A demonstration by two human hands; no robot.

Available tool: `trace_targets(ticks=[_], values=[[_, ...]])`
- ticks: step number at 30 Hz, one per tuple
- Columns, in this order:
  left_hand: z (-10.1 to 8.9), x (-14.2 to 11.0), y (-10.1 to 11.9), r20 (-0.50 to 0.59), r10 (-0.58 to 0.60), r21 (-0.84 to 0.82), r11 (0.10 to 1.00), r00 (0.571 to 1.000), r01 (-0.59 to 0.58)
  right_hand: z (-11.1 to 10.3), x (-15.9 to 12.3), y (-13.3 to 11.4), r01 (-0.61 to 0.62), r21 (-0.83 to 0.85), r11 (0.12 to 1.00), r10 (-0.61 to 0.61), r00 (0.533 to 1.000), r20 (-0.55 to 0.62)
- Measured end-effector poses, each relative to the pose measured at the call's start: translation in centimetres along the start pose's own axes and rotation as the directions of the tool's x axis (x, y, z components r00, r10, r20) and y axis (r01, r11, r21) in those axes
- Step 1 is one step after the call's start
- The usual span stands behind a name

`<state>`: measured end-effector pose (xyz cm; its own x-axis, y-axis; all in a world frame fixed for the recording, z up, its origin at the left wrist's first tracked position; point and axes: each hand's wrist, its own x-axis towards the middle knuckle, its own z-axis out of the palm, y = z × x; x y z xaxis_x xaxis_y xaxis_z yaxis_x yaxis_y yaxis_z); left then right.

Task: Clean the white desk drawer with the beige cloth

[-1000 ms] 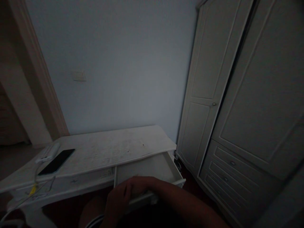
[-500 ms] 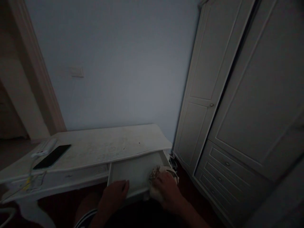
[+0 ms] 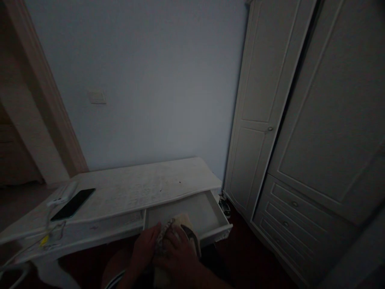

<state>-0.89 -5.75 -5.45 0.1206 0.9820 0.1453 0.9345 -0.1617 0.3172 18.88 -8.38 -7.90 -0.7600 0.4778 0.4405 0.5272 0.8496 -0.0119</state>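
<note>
The white desk's right-hand drawer (image 3: 207, 212) is pulled out, and its pale inside shows. My right hand (image 3: 177, 249) presses a crumpled, light patterned cloth (image 3: 184, 221) with dark patches against the drawer's front left part, fingers bent over it. Beside it, my left hand (image 3: 147, 243) is closed at the drawer's front left corner, close against the cloth's left edge. Its fingertips are partly hidden, and the corner under it cannot be seen.
A dark phone (image 3: 73, 204) and a white power strip (image 3: 64, 192) lie on the desk top (image 3: 135, 184) at left. A cable with a yellow piece (image 3: 44, 241) hangs at the front. A white wardrobe (image 3: 255, 160) stands at right, with shoes (image 3: 224, 206) beside the desk.
My right hand has moved left with the cloth, from the drawer's front right corner to beside my left hand. The view has shifted slightly.
</note>
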Motion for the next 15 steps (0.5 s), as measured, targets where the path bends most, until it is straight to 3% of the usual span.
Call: trace_targets(ticks=[4, 9, 12, 15], values=[[-0.5, -0.2, 2.2, 0.150, 0.021, 0.025, 0.999, 0.989, -0.025, -3.8, -4.2, 3.3, -0.001, -0.089, 0.996, 0.004, 1.000, 0.029], [-0.9, -0.2, 3.4, 0.137, 0.011, -0.008, 1.000, 0.991, -0.010, -6.9, -8.6, 6.6, -0.078, -0.183, 0.980, 0.082, 0.997, 0.013], [-0.9, -0.2, 3.2, 0.125, 0.007, -0.023, 1.000, 0.992, -0.004, -6.6, -9.3, 6.9, -0.226, -0.204, 0.952, 0.216, 0.974, -0.071], [-0.3, -0.2, 2.5, 0.145, 0.025, 0.001, 1.000, 0.989, -0.026, -4.6, -8.1, 5.9, -0.312, -0.199, 0.929, 0.286, 0.946, -0.150]])
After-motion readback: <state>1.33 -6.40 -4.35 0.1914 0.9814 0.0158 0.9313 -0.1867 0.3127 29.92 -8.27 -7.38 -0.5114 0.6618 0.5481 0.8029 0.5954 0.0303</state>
